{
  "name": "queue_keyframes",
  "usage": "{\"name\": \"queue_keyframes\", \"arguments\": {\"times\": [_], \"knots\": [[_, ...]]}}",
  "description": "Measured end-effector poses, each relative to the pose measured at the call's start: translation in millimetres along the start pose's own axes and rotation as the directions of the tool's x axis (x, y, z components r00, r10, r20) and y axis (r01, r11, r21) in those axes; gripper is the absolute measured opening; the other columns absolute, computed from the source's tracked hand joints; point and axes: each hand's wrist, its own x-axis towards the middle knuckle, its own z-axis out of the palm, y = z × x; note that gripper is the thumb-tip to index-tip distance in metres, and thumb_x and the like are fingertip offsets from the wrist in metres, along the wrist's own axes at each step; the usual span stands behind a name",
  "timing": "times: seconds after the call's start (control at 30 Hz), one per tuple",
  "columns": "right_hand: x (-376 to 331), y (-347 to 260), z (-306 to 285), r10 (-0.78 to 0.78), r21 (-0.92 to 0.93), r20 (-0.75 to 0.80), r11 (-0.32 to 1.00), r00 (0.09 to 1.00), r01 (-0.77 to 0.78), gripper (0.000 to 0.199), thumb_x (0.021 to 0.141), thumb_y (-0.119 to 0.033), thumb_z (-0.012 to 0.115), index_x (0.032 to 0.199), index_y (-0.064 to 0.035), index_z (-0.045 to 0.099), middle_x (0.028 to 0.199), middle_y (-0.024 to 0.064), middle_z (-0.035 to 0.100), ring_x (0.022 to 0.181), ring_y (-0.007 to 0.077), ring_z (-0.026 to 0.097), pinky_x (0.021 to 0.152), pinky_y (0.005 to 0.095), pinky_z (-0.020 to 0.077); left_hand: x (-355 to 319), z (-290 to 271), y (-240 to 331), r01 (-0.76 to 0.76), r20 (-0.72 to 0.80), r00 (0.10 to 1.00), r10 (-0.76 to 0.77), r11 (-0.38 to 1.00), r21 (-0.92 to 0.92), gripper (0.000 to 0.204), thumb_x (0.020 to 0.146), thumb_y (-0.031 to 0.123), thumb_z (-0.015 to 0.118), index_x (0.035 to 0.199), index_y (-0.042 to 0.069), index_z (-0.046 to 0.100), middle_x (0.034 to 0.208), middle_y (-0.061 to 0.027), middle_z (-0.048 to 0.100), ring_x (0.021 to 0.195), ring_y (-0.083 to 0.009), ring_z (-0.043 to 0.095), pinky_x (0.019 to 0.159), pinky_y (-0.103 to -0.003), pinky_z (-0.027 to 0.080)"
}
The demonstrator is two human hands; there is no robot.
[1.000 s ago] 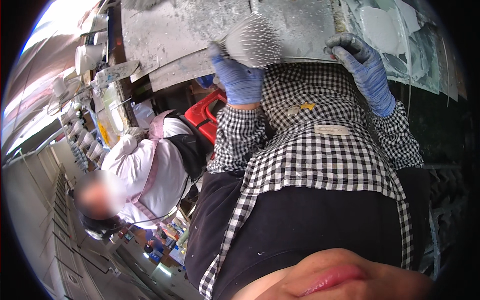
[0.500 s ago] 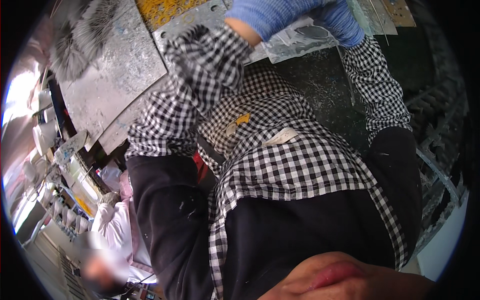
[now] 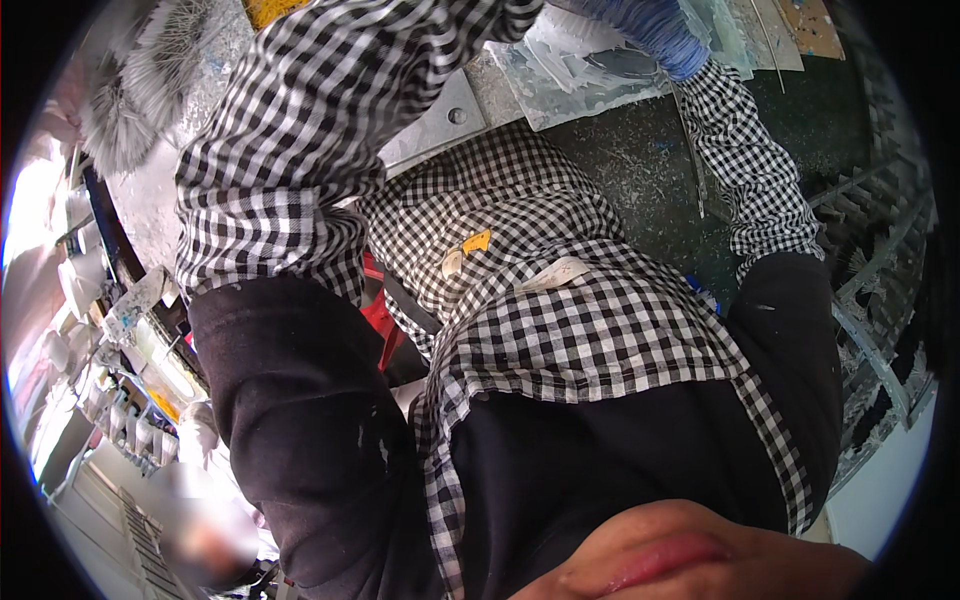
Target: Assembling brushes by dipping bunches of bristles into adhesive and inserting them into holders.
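My left arm, in a black-and-white checked oversleeve (image 3: 300, 120), reaches up and across the bench; the hand itself lies beyond the top edge. My right hand (image 3: 660, 32), in a blue knit glove, shows only in part at the top, with its fingers cut off or hidden. Below it is a translucent sheet (image 3: 545, 100) smeared with white paste, which also carries a dark oval patch (image 3: 622, 64). Between the left sleeve and this sheet lies a flat metal plate (image 3: 435, 130) with a round hole. Some yellow pieces (image 3: 272, 10) show behind the left sleeve.
Grey bristly bundles (image 3: 165, 75) stand at the far left. A thin rod (image 3: 768, 45) and a brown board (image 3: 812, 28) lie at the far right. A metal rack (image 3: 870, 335) stands beside my right arm. Another person (image 3: 215, 500) is at the lower left.
My left arm has swung forward and up, taking its gloved hand out of view and covering much of the yellow pieces. My right hand has shifted slightly up, uncovering more of the smeared sheet.
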Motion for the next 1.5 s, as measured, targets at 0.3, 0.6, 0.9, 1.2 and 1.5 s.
{"name": "queue_keyframes", "arguments": {"times": [0.3, 0.6, 0.9, 1.2, 1.5], "knots": [[-24.8, 68.5, 27.9, 0.086, 0.244, 0.383, 0.951, 0.92, -0.191, 0.097, 0.079, -0.017, 0.079, 0.163, -0.0218, 0.031, 0.17, 0.0021, 0.024, 0.155, 0.0212, 0.026, 0.125, 0.0378, 0.0248, -1.1, 1.8, 11.2, 0.114, 0.309, 0.946, -0.097, 0.993, -0.039, 0.054, 0.1, 0.047, 0.051, 0.115, 0.0, 0.073, 0.109, -0.0248, 0.073, 0.104, -0.0391, 0.07, 0.093, -0.047, 0.054], [-15.0, 62.7, 33.6, 0.162, 0.654, 0.392, 0.644, 0.906, -0.398, 0.091, 0.084, -0.016, 0.074, 0.163, -0.0232, 0.029, 0.17, 0.0019, 0.024, 0.156, 0.0205, 0.023, 0.125, 0.0365, 0.0247, 3.8, 10.5, 6.4, 0.118, 0.25, 0.962, -0.109, 0.993, -0.022, 0.055, 0.097, 0.049, 0.055, 0.109, -0.002, 0.074, 0.105, -0.0255, 0.073, 0.098, -0.0406, 0.071, 0.089, -0.048, 0.055], [-35.1, 73.2, 28.7, -0.169, -0.257, 0.361, 0.927, 0.917, 0.272, 0.094, 0.078, -0.009, 0.075, 0.162, -0.0184, 0.033, 0.17, 0.0032, 0.026, 0.157, 0.0226, 0.022, 0.125, 0.0363, 0.0217, -0.1, 16.0, 9.9, 0.082, 0.254, 0.965, -0.068, 0.996, -0.045, 0.059, 0.098, 0.052, 0.051, 0.109, -0.001, 0.074, 0.107, -0.0269, 0.072, 0.101, -0.042, 0.07, 0.089, -0.049, 0.054], [-21.1, 17.9, 22.0, 0.137, 0.362, -0.306, 0.932, 0.942, -0.018, 0.055, 0.084, -0.011, 0.085, 0.131, 0.0002, 0.06, 0.121, 0.0111, 0.072, 0.108, 0.019, 0.071, 0.094, 0.0316, 0.0587, -100.5, 59.3, 4.5, -0.145, -0.714, 0.655, -0.246, 0.887, -0.439, 0.042, 0.097, 0.034, 0.071, 0.117, -0.003, 0.063, 0.104, -0.0125, 0.069, 0.098, -0.0188, 0.067, 0.085, -0.035, 0.056], [20.0, -120.4, 74.4, -0.563, -0.096, -0.303, 0.82, 0.769, 0.564, 0.064, 0.091, -0.049, 0.073, 0.146, -0.0236, 0.051, 0.159, 0.0185, 0.037, 0.146, 0.0471, 0.035, 0.115, 0.0617, 0.0353, -249.9, 162.8, 28.7, -0.212, 0.085, 0.891, -0.445, -0.576, -0.79, 0.069, 0.097, 0.066, 0.053, 0.135, 0.009, 0.062, 0.131, -0.0096, 0.067, 0.126, -0.0223, 0.06, 0.103, -0.044, 0.05]]}}
